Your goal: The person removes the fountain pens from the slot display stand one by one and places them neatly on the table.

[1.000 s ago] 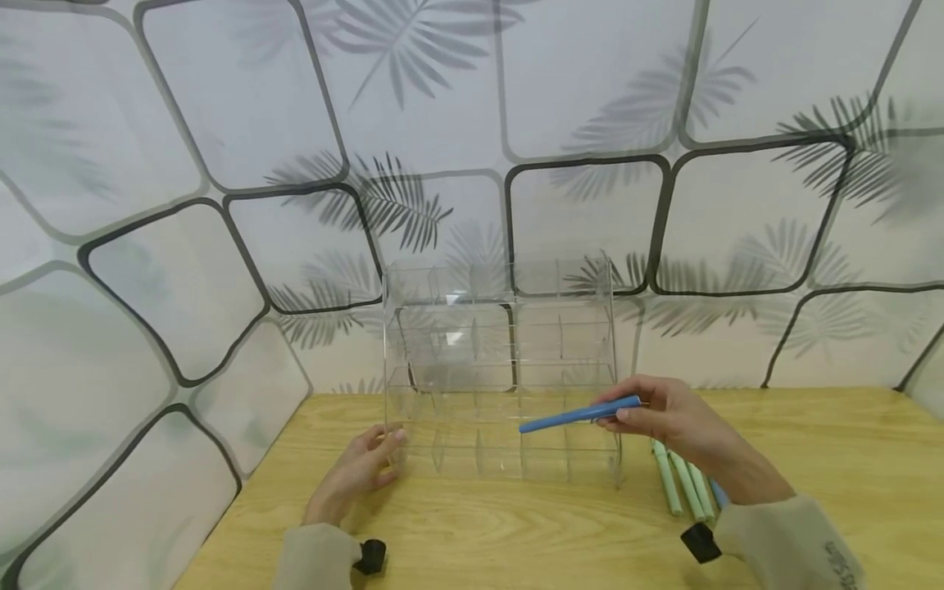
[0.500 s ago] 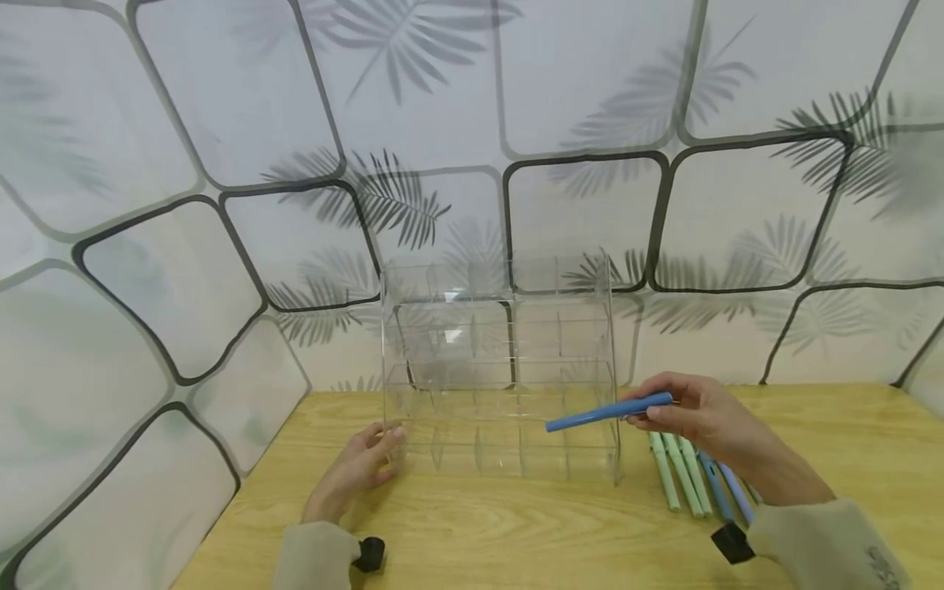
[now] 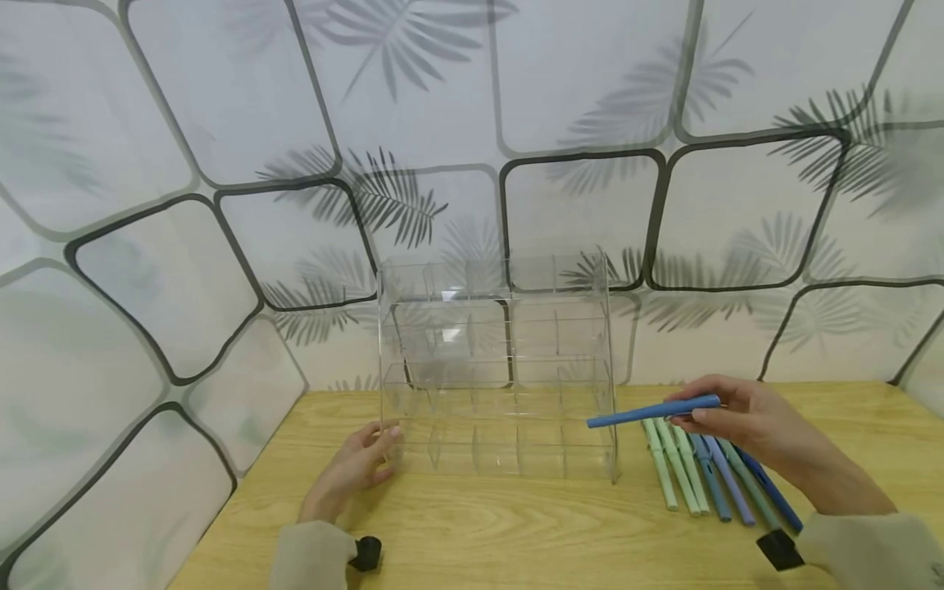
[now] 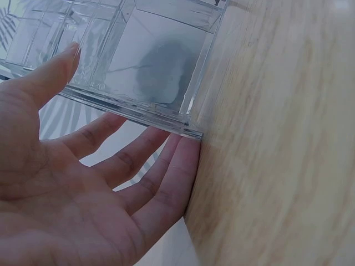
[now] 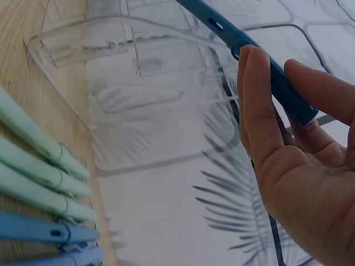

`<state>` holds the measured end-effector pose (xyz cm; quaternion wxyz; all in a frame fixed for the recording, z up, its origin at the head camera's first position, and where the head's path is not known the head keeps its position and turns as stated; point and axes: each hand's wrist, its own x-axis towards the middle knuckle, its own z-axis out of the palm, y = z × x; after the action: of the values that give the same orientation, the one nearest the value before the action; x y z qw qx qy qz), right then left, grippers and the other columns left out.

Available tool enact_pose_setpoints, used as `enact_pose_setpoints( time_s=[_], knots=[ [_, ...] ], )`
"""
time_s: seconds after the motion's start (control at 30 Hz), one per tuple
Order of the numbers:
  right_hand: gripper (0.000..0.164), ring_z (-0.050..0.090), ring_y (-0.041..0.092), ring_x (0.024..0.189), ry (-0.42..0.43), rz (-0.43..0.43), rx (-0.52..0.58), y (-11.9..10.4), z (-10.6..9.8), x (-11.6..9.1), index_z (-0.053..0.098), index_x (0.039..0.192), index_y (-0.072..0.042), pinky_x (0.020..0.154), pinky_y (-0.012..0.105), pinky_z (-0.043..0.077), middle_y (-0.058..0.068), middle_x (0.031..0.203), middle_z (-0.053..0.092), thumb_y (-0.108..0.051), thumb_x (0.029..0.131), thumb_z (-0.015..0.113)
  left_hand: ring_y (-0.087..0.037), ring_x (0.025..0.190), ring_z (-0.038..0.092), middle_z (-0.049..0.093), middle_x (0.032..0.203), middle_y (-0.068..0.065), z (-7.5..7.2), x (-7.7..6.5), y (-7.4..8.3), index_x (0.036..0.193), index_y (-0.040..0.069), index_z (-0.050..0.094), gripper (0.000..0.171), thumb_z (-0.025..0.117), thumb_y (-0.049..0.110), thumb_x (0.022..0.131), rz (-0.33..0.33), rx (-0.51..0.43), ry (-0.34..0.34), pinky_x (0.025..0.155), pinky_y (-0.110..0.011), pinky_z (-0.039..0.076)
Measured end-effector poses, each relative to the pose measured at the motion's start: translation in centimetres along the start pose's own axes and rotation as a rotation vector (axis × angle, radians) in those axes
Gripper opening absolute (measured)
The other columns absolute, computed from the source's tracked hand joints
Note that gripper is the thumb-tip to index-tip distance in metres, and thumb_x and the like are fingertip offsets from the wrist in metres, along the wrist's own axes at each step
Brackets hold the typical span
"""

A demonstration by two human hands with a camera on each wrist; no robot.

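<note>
In the head view a clear, tiered acrylic rack (image 3: 496, 459) with small compartments stands on the table against the wall. My left hand (image 3: 356, 463) holds its lower left side. The left wrist view has the thumb over the front of the rack (image 4: 158, 64) and the fingertips (image 4: 188, 147) on its outer side, low by the tabletop. Between thumb and fingers my right hand (image 3: 760, 430) pinches a capped blue pen (image 3: 642, 412), raised to the right of the rack and pointing left. The pen's clip and barrel opening show in the right wrist view.
Right of the rack, several pens lie side by side under my right hand: light green pens (image 3: 661, 471), a blue one (image 3: 711, 483), a lavender one (image 3: 730, 483), a grey-green one (image 3: 752, 487) and a dark blue one (image 3: 774, 496). Patterned fabric (image 3: 575, 106) backs the wooden table (image 3: 472, 533).
My right hand has moved right with the blue pen, from in front of the rack to beyond its right side, uncovering more pens on the table. The left hand stays at the rack.
</note>
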<state>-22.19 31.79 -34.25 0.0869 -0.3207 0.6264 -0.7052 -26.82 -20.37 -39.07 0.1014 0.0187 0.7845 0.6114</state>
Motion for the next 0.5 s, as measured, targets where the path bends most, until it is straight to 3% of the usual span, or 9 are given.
enact_pose_setpoints(
  time_s=[0.23, 0.5],
  knots=[
    [0.042, 0.068, 0.018, 0.11, 0.029, 0.027, -0.006, -0.7, -1.5, -1.9, 0.065, 0.13, -0.005, 0.095, 0.031, 0.054, 0.005, 0.123, 0.068, 0.013, 0.105, 0.035, -0.049, 0.141, 0.031, 0.03, 0.156, -0.033, -0.1, 0.1, -0.1, 0.152, -0.004, 0.037, 0.064, 0.056, 0.036, 0.106, 0.001, 0.012, 0.001, 0.097, -0.042, 0.053],
    [0.046, 0.068, 0.02, 0.111, 0.064, -0.001, 0.013, -0.5, -3.2, -3.9, 0.064, 0.13, -0.004, 0.094, 0.032, 0.054, 0.006, 0.124, 0.068, 0.019, 0.103, 0.034, -0.049, 0.141, 0.031, 0.029, 0.157, -0.033, 0.0, 0.1, -0.1, 0.151, -0.005, 0.037, 0.064, 0.057, 0.035, 0.106, -0.004, -0.005, -0.007, 0.098, -0.042, 0.053]
  ],
)
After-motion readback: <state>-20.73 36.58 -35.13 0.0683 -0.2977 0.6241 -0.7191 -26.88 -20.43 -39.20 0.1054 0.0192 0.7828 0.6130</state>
